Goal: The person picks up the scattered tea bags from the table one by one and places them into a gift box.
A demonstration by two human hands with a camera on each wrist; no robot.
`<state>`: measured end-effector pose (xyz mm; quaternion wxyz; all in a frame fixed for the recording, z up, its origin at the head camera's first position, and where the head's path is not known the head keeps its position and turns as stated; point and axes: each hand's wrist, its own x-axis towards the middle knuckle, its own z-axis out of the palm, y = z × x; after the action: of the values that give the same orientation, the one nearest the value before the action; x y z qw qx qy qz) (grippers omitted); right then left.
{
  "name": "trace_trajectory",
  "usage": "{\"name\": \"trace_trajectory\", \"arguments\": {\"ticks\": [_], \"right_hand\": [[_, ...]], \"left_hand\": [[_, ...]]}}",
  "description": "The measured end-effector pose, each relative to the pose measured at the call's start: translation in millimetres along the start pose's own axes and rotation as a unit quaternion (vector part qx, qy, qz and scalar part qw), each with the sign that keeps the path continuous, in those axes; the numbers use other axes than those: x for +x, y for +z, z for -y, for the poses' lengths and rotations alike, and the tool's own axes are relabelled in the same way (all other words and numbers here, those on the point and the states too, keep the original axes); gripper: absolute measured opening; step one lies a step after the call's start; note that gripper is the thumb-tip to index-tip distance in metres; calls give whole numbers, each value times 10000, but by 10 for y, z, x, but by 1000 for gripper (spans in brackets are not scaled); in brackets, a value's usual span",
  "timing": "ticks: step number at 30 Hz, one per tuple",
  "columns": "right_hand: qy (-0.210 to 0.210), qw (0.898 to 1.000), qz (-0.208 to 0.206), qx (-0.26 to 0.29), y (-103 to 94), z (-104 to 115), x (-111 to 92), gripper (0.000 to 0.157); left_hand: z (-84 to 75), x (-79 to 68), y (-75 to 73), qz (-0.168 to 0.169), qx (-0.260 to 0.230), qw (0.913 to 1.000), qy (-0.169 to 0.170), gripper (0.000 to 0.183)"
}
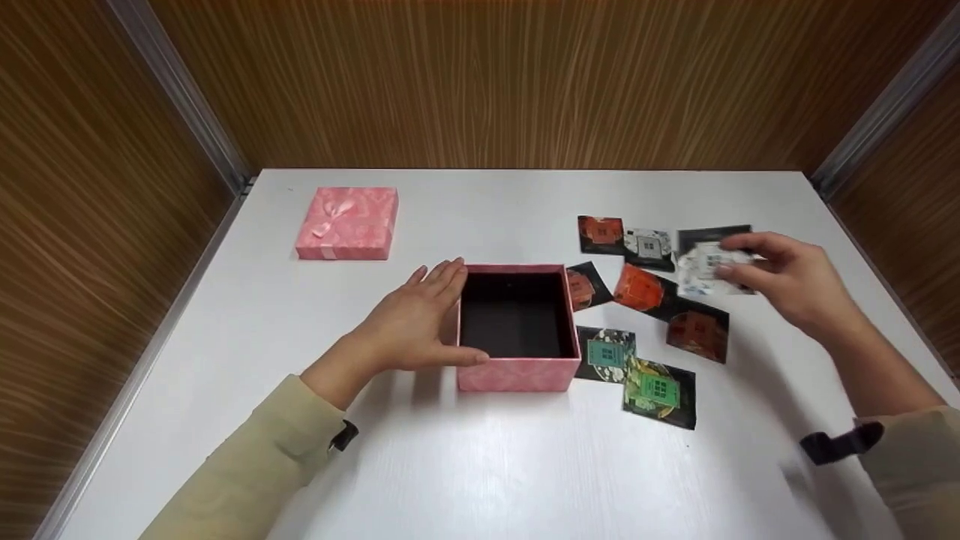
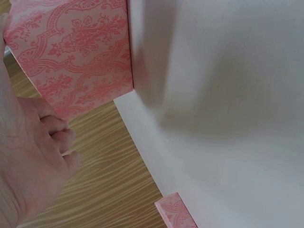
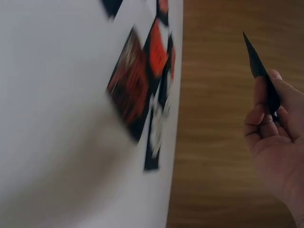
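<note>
A pink patterned box (image 1: 517,375) with a dark, bare inside stands uncovered on the table. My left hand (image 1: 412,319) rests on it, the straight fingers along its left side and the thumb on the front rim. In the left wrist view the fingertips touch the box's wall (image 2: 76,52). My right hand (image 1: 802,277) pinches a flat white-and-black sachet (image 1: 697,277) between thumb and fingers, over the far right of the spread. From the right wrist it appears as a dark sachet (image 3: 259,66), nearly edge-on and held above the table.
A pink lid (image 1: 352,225) with a ribbon bow lies at the back left. Several printed sachets lie right of the box, among them a green one (image 1: 660,391), a teal one (image 1: 606,354) and an orange one (image 1: 643,289). Wood-grain panels (image 1: 480,82) border the white table.
</note>
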<state>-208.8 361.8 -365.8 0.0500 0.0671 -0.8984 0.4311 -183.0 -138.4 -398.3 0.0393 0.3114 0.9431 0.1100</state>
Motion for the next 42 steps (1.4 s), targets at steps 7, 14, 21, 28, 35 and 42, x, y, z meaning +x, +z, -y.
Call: {"name": "trace_trajectory", "arguments": {"ticks": [7, 14, 21, 28, 35, 42], "right_hand": [[-642, 9930, 927, 345, 420, 548, 53, 44], [-867, 9793, 1624, 837, 865, 938, 115, 46], [-785, 9713, 1994, 1034, 1315, 1156, 188, 40], [-772, 9726, 2190, 113, 1627, 1340, 214, 34], [-1019, 9624, 2439, -631, 1811, 1433, 249, 32], [-996, 9537, 2689, -912, 1978, 1484, 286, 34]], "left_hand": [[2, 1, 5, -5, -3, 10000, 19, 132], [6, -9, -4, -89, -29, 9999, 43, 131], [12, 0, 2, -89, 7, 9999, 88, 130], [5, 3, 3, -31, -31, 10000, 20, 132], [-4, 3, 5, 46, -37, 10000, -38, 134], [0, -3, -6, 14, -30, 10000, -45, 133]]}}
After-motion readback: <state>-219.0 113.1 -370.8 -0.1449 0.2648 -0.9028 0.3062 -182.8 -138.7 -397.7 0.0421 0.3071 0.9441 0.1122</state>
